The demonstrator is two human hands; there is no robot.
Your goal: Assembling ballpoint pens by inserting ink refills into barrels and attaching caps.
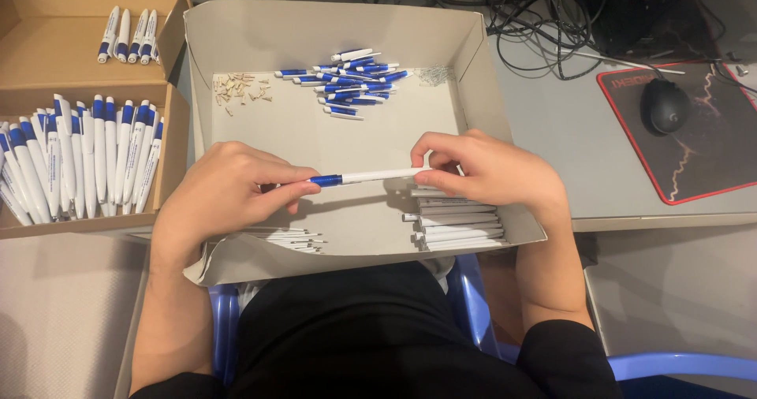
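Head view: a white pen [371,176] with a blue tip was pinched level over the grey tray [473,36], blue end closed in the left hand [225,194] at nine o'clock, white end gripped by the right hand [489,170] at three o'clock, seemingly for fitting parts together.

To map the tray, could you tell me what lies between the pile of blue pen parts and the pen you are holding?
In the head view, only bare tray floor separates the pile from the pen.
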